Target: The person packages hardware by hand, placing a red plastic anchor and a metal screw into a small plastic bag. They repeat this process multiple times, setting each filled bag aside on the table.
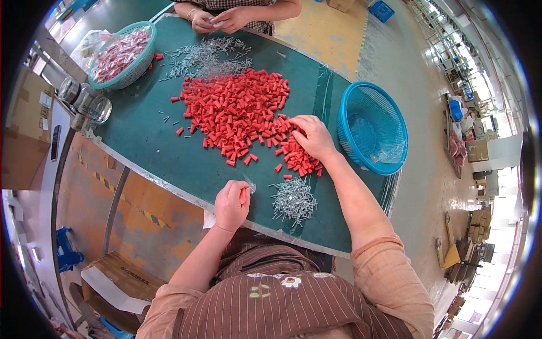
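My left hand (pixel 231 204), near the front edge of the table, is closed around a red plastic cap (pixel 243 196). A small clear plastic bag (pixel 249 184) sticks out of the same hand. My right hand (pixel 314 138) rests at the right side of a heap of red plastic caps (pixel 234 107). Its fingers curl into the caps, and their tips are partly hidden, so what lies between them cannot be seen. Just below the right hand's wrist lies a small pile of grey metal screws (pixel 294 200).
A blue plastic basket (pixel 345 127) stands at the table's right edge. At the far left are a green basket (pixel 148 55) of bagged red caps and a glass jar (pixel 97 107). More screws (pixel 209 56) lie across the table before another person's hands (pixel 217 21).
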Motion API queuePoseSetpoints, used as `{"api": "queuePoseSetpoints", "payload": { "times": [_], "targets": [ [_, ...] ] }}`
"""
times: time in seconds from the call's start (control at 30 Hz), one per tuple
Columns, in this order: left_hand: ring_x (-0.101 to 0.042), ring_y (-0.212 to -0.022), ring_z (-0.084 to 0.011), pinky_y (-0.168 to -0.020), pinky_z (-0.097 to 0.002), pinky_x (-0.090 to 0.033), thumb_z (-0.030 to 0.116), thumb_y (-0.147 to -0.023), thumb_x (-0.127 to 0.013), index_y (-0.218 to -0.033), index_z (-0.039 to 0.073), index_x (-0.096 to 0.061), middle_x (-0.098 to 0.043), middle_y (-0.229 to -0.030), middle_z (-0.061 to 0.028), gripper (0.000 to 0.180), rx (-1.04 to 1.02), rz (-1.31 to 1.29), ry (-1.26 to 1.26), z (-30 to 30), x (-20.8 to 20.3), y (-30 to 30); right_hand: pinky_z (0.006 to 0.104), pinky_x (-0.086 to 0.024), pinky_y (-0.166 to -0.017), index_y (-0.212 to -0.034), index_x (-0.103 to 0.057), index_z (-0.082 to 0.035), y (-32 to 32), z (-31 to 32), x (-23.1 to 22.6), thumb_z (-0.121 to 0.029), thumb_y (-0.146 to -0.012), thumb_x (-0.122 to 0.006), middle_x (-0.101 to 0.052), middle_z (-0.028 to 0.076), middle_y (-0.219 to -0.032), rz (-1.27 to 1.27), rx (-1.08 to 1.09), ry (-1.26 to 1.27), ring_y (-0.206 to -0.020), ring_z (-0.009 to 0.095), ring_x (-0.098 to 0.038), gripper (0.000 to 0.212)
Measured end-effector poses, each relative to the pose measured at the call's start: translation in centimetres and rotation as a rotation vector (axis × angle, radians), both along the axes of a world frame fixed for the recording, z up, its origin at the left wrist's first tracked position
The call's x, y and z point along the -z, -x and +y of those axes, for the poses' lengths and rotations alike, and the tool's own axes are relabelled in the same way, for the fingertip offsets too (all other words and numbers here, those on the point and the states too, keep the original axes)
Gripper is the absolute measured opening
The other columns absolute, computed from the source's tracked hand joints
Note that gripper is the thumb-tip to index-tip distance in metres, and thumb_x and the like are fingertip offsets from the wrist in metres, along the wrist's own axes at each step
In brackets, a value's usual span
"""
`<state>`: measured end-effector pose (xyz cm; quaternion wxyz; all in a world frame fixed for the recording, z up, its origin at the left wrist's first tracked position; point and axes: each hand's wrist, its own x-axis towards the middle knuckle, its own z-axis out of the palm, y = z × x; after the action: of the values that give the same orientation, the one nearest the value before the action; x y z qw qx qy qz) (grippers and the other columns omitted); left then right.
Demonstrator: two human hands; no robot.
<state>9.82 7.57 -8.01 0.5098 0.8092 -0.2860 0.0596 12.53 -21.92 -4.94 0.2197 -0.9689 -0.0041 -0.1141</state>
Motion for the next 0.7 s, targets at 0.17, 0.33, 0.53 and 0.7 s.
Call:
{"api": "queuePoseSetpoints", "payload": {
  "times": [0.17,0.33,0.53,0.7],
  "targets": [
    [-0.056,-0.067,-0.0303,-0.06,-0.0357,-0.046,-0.003,-0.078,-0.063,-0.087,0.003,-0.055,-0.056,-0.078,-0.0118,0.013,0.017,-0.026,0.002,-0.1,0.0,0.0,0.0404,-0.042,-0.092,-0.104,-0.066,-0.01,3.1,0.6,-2.3,-0.016,-0.082,-0.06,-0.063,0.007,-0.11,-0.062,-0.003,0.076,-0.108,0.028,-0.055,0.024],
    [-0.058,-0.071,-0.0328,-0.064,-0.0379,-0.047,0.002,-0.079,-0.064,-0.087,0.003,-0.057,-0.057,-0.078,-0.0131,0.01,-0.033,0.067,0.047,0.0,0.1,0.3,0.0384,-0.049,-0.076,-0.091,-0.065,-0.004,9.0,7.9,-5.0,-0.02,-0.084,-0.062,-0.064,0.013,-0.092,0.027,0.174,-0.362,-0.086,0.03,-0.061,0.018],
    [-0.06,-0.074,-0.0264,-0.07,-0.0339,-0.048,0.007,-0.082,-0.065,-0.087,0.002,-0.059,-0.06,-0.079,-0.0131,0.01,0.081,0.287,0.055,-1.9,-4.5,4.5,0.0358,-0.049,-0.068,-0.092,-0.062,-0.002,14.9,14.7,-5.1,-0.024,-0.086,-0.064,-0.062,0.014,-0.084,0.161,0.186,-0.627,-0.077,0.027,-0.063,0.023],
    [-0.061,-0.075,-0.0262,-0.071,-0.0341,-0.049,0.009,-0.081,-0.066,-0.086,0.002,-0.061,-0.061,-0.08,-0.0126,0.01,0.163,0.269,-0.013,-2.0,-4.8,7.1,0.0358,-0.047,-0.063,-0.089,-0.06,0.0,17.8,15.1,-3.7,-0.019,-0.086,-0.062,-0.062,0.016,-0.078,0.143,0.344,-0.692,-0.07,0.027,-0.061,0.02]
  ]
}}
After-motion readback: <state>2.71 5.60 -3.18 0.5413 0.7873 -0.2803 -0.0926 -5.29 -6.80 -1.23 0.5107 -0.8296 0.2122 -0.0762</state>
